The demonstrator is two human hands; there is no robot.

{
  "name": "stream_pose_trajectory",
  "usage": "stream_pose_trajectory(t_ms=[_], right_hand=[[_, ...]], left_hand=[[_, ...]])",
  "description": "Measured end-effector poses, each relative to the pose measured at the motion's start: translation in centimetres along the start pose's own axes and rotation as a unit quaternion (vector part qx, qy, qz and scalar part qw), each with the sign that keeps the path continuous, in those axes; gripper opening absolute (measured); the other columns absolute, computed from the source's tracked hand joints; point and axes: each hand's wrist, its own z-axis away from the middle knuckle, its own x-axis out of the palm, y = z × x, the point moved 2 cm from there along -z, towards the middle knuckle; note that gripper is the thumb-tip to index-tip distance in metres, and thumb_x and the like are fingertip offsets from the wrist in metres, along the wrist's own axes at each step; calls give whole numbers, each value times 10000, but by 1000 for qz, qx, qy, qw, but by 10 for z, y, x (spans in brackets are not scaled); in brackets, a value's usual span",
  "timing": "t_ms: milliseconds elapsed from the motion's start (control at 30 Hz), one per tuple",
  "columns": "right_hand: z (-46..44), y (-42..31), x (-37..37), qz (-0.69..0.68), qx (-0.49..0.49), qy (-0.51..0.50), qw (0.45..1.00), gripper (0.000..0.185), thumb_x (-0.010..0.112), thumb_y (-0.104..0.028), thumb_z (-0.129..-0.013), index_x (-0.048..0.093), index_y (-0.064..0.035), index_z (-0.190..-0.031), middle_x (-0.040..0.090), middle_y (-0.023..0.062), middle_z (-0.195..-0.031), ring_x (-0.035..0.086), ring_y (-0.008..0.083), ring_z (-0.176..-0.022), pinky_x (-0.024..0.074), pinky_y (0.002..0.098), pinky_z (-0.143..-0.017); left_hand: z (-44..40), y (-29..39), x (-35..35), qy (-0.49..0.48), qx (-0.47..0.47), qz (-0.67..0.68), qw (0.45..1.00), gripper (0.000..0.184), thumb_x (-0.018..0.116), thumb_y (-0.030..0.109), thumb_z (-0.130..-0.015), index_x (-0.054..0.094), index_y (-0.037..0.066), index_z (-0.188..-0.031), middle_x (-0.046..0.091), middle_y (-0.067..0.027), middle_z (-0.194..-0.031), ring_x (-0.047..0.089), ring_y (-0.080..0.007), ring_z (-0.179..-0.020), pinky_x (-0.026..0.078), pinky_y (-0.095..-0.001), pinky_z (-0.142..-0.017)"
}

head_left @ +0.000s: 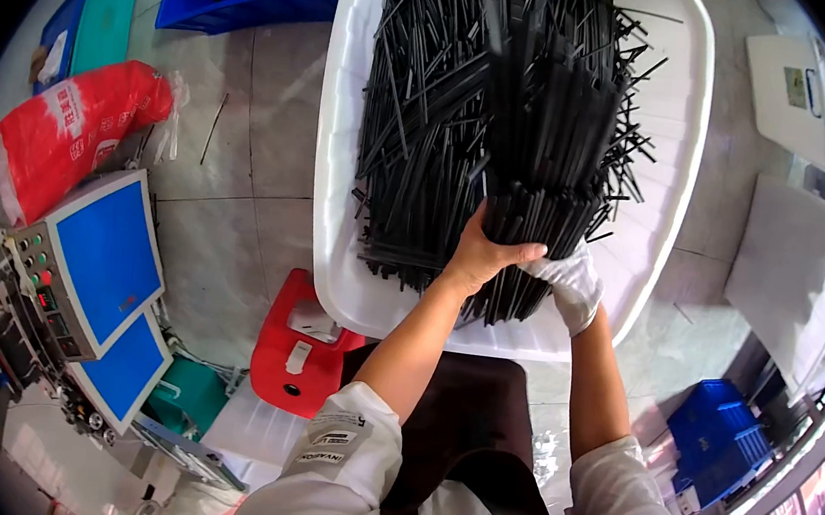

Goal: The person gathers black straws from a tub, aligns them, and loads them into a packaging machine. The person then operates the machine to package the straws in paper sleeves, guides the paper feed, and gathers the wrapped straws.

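A thick bundle of thin black strips (551, 131) rises over the pile, its upper part blurred. My bare left hand (486, 252) is closed around the near end of the bundle on the left, thumb laid across it. From the right, my right hand (573, 282) in a white glove grips the same end, its fingers partly hidden behind the strips. Many more loose black strips (420, 138), which look like plastic or rubber sticks, lie beneath and to the left in a large white tub (332, 179). Some stick out unevenly toward the right wall.
Left of the tub lie a red plastic bag (84, 128) and a machine with blue panels (110, 261). A red container (281, 364) stands by the tub's near left corner. Blue crates (247, 11) with strips sit at upper left; another blue crate (716, 430) is at right.
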Motion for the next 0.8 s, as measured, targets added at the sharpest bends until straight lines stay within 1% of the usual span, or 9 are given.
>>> stream_pose_trajectory(t_ms=[67, 233, 333, 400, 467, 600, 667, 733, 800], right_hand=[[-6, -8, -7, -99, 65, -9, 993, 491, 755, -99, -605, 503, -28, -1020, 585, 18, -901, 539, 109, -789, 462, 247, -702], [-15, -54, -19, -31, 80, -118, 989, 556, 771, -90, -587, 483, -47, -1061, 572, 3, -937, 521, 114, -833, 443, 259, -763], [-20, -64, -32, -18, 98, -190, 977, 544, 768, -67, -586, 496, -47, -1057, 580, 13, -951, 528, 118, -850, 444, 261, -765], [-23, -42, -46, -18, 179, -229, 957, 586, 766, -50, -577, 484, -47, -1090, 578, 25, -973, 531, 127, -871, 449, 264, -769], [-24, -6, -60, -22, 157, -282, 946, 660, 770, -51, -562, 451, -42, -1140, 571, 35, -999, 529, 140, -889, 450, 274, -776], [8, 60, -89, -18, 259, -298, 919, 697, 778, -85, -528, 459, -33, -1146, 572, 63, -1016, 526, 149, -915, 438, 276, -806], [11, 71, -91, 124, 237, -318, 909, 690, 788, -120, -516, 481, -36, -1128, 577, 74, -1012, 528, 152, -919, 435, 276, -811], [7, 52, -70, 107, 282, -352, 886, 721, 795, -150, -507, 470, -45, -1143, 574, 73, -1025, 524, 156, -936, 427, 282, -825], [-5, 58, -55, 130, 225, -376, 889, 679, 799, -141, -507, 491, -28, -1102, 577, 57, -1013, 520, 147, -930, 418, 270, -829]], left_hand=[[-3, 0, 9, 32, 15, 61, 998, 688, 802, 113, -530, 433, 19, -1103, 551, -63, -979, 532, -162, -914, 458, -283, -810], [8, 19, 25, 52, 101, 134, 984, 684, 799, 62, -537, 418, 26, -1104, 547, -80, -1015, 544, -182, -920, 453, -295, -831], [8, 4, 36, 79, 92, 178, 977, 696, 796, 64, -544, 412, 20, -1122, 540, -79, -1033, 537, -186, -930, 445, -298, -841], [9, -27, 44, 124, 86, 182, 972, 715, 797, 99, -546, 408, 30, -1142, 536, -59, -1039, 524, -176, -931, 432, -297, -839], [10, -63, 60, 173, 124, 221, 952, 616, 746, 46, -569, 476, 41, -1122, 550, -39, -1033, 509, -168, -962, 406, -297, -853], [26, -157, 98, 272, 1, 349, 897, 562, 708, 61, -634, 459, 52, -1138, 525, -38, -1053, 496, -173, -962, 390, -305, -862], [39, -170, 104, 283, -41, 401, 870, 580, 711, 72, -638, 445, 45, -1153, 521, -43, -1060, 492, -177, -973, 395, -311, -855], [47, -177, 100, 323, -28, 407, 854, 592, 710, 67, -637, 436, 43, -1161, 516, -49, -1072, 494, -184, -976, 402, -320, -850], [39, -174, 87, 345, -9, 409, 845, 604, 710, 61, -636, 426, 41, -1169, 512, -56, -1083, 496, -191, -978, 409, -328, -844]])
